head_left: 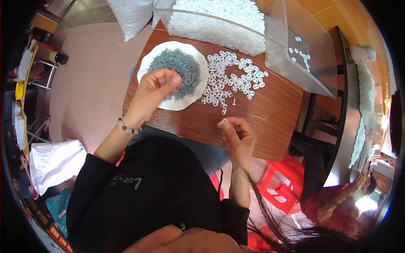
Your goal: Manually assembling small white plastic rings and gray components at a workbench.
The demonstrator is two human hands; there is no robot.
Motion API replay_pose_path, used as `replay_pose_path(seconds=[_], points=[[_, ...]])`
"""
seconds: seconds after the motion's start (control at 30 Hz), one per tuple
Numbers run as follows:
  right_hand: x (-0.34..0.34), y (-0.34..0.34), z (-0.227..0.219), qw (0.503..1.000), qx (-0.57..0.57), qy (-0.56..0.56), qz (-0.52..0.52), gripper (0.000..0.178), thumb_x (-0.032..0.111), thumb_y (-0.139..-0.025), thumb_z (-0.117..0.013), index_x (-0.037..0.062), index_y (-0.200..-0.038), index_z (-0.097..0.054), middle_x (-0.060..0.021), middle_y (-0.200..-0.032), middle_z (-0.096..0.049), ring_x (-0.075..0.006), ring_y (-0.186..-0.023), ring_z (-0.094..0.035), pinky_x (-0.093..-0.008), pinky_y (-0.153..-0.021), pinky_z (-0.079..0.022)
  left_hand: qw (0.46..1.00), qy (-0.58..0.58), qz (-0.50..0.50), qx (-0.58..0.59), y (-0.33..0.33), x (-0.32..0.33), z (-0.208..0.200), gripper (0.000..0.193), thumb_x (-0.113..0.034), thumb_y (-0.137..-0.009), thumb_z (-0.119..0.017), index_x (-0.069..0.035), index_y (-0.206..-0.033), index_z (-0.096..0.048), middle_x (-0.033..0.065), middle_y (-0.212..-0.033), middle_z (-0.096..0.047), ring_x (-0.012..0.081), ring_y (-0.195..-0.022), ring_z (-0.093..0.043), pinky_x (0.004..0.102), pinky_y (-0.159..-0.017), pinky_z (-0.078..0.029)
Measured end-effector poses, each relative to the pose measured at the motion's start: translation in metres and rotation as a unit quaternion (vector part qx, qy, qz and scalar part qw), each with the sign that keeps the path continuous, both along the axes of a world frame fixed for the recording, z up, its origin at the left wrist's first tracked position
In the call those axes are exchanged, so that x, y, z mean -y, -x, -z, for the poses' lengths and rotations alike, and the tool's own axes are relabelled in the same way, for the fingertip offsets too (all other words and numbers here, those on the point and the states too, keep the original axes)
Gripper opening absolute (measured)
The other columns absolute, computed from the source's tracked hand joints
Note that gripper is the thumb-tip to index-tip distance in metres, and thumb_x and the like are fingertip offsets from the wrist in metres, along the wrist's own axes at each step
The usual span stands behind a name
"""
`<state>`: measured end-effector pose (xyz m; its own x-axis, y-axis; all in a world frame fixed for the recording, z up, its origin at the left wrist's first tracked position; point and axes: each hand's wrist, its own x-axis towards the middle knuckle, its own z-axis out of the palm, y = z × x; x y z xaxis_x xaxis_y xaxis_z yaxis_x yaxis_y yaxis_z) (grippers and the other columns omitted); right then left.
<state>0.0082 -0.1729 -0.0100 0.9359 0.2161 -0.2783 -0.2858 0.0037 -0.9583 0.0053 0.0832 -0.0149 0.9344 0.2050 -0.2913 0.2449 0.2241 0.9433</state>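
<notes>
Over a white scalloped plate [145, 71] heaped with small grey screws [185, 69], my left hand [156, 88] is closed, thumb and fingertips drawn together. Whatever may be between those fingertips is too small to make out. Closer to me and to the right, my right hand [241, 134] pinches a small white plastic piece [222, 122] between thumb and forefinger, just above the brown table [265, 122]. Many white oval pieces with two holes [217, 84] lie scattered beyond it, right of the plate. One little white part [234, 102] lies apart from them.
A see-through bin [219, 21] full of white pieces stands at the table's far side. Beside it, a see-through tray [303, 71] holds several more. Red stools [282, 181] stand below right. A white sack [133, 17] rests at the far left; another person [337, 206] is at right.
</notes>
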Motion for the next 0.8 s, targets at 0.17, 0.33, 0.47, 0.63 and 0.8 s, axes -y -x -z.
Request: replay_pose_path(seconds=[0.17,0.33,0.47,0.63,0.8], points=[[-0.016,-0.006,-0.002,0.999,0.002,-0.032,-0.035,0.011,0.009,-0.087,-0.068,0.0012,-0.095,-0.066,-0.0061,-0.084,-0.070,-0.0063,-0.072,-0.062,-0.0184,-0.060,-0.044,0.987,0.132,0.084,-0.039,0.011,0.044,-0.009,0.016,-0.021,-0.095,-0.060,-0.006,-0.096,-0.063,-0.0004,-0.088,-0.064,0.0068,-0.078,-0.058,0.0210,-0.068,-0.047],[-0.014,-0.006,-0.002,0.996,-0.013,-0.083,-0.014,0.011,0.010,-0.087,-0.068,0.0015,-0.094,-0.066,-0.0068,-0.083,-0.070,-0.0055,-0.070,-0.061,-0.0171,-0.059,-0.043,0.967,0.215,0.127,-0.053,0.013,0.060,-0.008,0.016,-0.020,-0.095,-0.059,-0.005,-0.099,-0.061,0.0003,-0.092,-0.062,0.0072,-0.084,-0.057,0.0213,-0.073,-0.046],[-0.012,-0.004,-0.003,0.997,-0.013,-0.075,-0.005,0.011,0.010,-0.087,-0.068,0.0020,-0.095,-0.066,-0.0044,-0.081,-0.069,-0.0053,-0.070,-0.061,-0.0170,-0.059,-0.043,0.971,0.212,0.103,-0.033,0.012,0.063,-0.006,0.016,-0.019,-0.095,-0.059,-0.004,-0.098,-0.061,0.0007,-0.091,-0.061,0.0074,-0.082,-0.056,0.0216,-0.072,-0.046],[-0.019,-0.009,-0.002,0.997,0.049,-0.042,-0.037,0.014,0.009,-0.088,-0.064,0.0012,-0.100,-0.067,-0.0024,-0.081,-0.066,-0.0051,-0.071,-0.058,-0.0189,-0.060,-0.045,0.992,0.076,0.084,0.057,0.010,0.064,-0.007,0.012,-0.014,-0.095,-0.059,-0.002,-0.097,-0.061,0.0012,-0.091,-0.061,0.0069,-0.082,-0.055,0.0217,-0.072,-0.047],[-0.029,-0.023,-0.008,0.981,-0.073,-0.132,-0.119,0.013,0.011,-0.090,-0.062,0.0008,-0.097,-0.068,-0.0040,-0.082,-0.066,-0.0055,-0.068,-0.056,-0.0199,-0.059,-0.046,0.980,-0.040,0.012,0.196,0.017,0.066,-0.010,0.006,0.003,-0.091,-0.059,0.001,-0.095,-0.061,0.0040,-0.093,-0.061,0.0096,-0.083,-0.059,0.0216,-0.075,-0.048]])
